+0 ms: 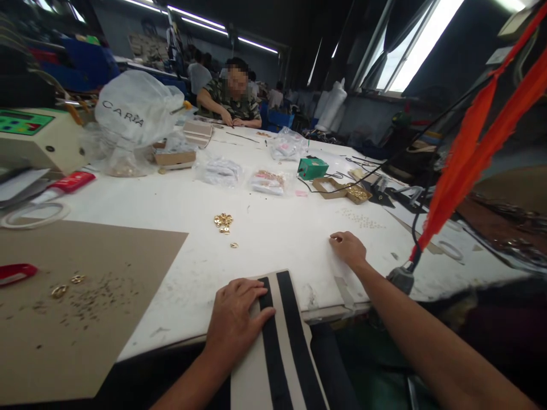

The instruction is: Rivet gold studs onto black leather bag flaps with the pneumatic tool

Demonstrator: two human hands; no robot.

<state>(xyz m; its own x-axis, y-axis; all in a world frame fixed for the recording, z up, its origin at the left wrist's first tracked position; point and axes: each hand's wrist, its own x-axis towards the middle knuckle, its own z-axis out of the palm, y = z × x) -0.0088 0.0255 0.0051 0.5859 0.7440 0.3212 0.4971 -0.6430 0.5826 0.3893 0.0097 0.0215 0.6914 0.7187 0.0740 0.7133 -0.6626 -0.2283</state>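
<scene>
A cream panel with two black stripes [287,336] lies partly on the table's front edge and extends toward me. My left hand [239,310] rests on its left side, fingers apart over the nearer black stripe. To the right and farther in, my right hand [348,248] is over the white table, its fingers curled together; whatever may be between the fingertips is too small to make out. Small pale pieces [363,218] are scattered just beyond it. Gold metal fittings [223,220] form a small pile left of centre, and a single gold fitting [234,245] lies closer to me.
A brown board [162,250] with dark bits covers the table's left side. Farther back are plastic bags [269,182], a green box [313,168] and a cardboard box [358,194] of gold parts. Orange strips and a cable hang at right. A person sits opposite.
</scene>
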